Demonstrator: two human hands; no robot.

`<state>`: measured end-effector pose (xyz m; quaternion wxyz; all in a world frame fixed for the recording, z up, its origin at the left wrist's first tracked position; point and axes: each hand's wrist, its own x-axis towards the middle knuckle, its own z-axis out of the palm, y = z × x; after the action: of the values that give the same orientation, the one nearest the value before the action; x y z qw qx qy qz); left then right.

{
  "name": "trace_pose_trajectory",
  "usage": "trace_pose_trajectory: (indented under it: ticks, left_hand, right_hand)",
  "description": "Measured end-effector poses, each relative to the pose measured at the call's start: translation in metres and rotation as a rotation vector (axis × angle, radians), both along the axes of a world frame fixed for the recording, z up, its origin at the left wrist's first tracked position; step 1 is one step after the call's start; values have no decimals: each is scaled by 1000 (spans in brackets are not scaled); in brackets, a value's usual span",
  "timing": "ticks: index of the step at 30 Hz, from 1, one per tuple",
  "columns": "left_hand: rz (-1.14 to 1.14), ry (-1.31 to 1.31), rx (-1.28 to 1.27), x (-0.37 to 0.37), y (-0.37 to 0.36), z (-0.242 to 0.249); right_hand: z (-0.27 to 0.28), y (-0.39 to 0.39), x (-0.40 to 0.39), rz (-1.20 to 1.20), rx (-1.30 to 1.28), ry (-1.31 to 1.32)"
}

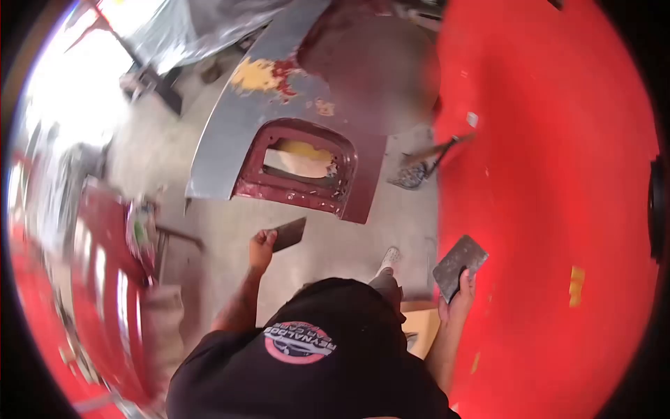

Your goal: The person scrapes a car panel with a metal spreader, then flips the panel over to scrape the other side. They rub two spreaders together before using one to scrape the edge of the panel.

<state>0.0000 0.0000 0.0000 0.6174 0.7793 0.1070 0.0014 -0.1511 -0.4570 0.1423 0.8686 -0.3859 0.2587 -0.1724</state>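
Left hand [261,246] had a dark flat piece [289,234], pinched at one edge, narrow grip, near side of the body panel [216,150]. Right hand [457,302] gripped a grey flat piece [457,264] by its lower part, beside the red bodywork [516,209]; couldn't tell if they touched. Panel sat at the far middle, cutout end facing near, yellowish patch [258,75] farther off. For good handling, both pieces probably needed a light, secure hold, faces kept level and corners turned away from the red surface; the left edge pinch looked likelier to let its piece tilt.
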Motion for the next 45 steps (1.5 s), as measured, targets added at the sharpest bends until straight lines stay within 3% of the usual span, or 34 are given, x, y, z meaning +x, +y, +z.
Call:
trace_pose_trajectory:
  ticks: [2, 3, 6, 11, 13, 15, 16, 22, 27, 36, 40, 43, 45]
  left_hand:
    - [211, 110, -56, -65, 12, 23]
    - [280, 49, -158, 18, -72, -20]
    - [698, 109, -132, -33, -85, 21]
    - [939, -66, -408, -86, -99, 14]
    - [1065, -182, -437, -82, -103, 28]
    - [1175, -161, -650, -77, -101, 50]
    - [1159, -42, -643, -73, -107, 79]
    - [988, -119, -278, -14, -141, 180]
    - [765, -180, -34, 4, -189, 218]
    - [878, -155, -112, 29, -241, 233]
    - [930, -163, -107, 33, -246, 226]
    - [964, -174, -61, 34, -248, 224]
    - [974, -183, -17, 37, -248, 225]
  right_hand:
    - [22, -9, 11, -46, -11, 119]
    - [18, -84, 116, 24, -105, 49]
    - [17, -102, 168, 168, -98, 56]
    - [25, -141, 268, 497, -191, -5]
    - [37, -132, 303, 556, -215, -32]
    - [50, -110, 333, 601, -233, -62]
    - [57, -95, 345, 619, -279, -83]
    - [118, -3, 402, 791, -626, -333]
    - [164, 57, 455, 1003, -821, -548]
    - [188, 102, 518, 1187, -1053, -640]
    - [190, 118, 536, 1212, -1073, -657]
    - [176, 142, 542, 1167, -1078, -813]
    - [185, 153, 536, 1151, -1216, -774]
